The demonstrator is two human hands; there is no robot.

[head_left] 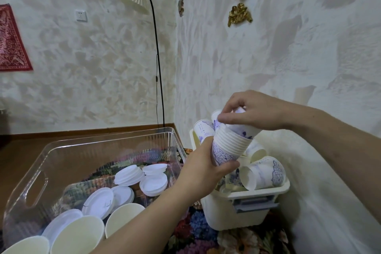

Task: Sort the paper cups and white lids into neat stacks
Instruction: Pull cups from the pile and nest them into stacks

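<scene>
Stack of cups (226,146) tilted, mouths up-right, gripped by left hand (200,173); right hand (247,111) pinching top cup (243,128). Loose cups in white bin (247,206); lids (153,183) in clear tub (37,181).

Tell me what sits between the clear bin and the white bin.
In the head view, the left hand and forearm cross the gap between clear bin and white bin; floral rug lies beneath.

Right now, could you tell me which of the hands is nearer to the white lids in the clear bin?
Left, just beside the white lids; right is higher, over the cup stack.
</scene>
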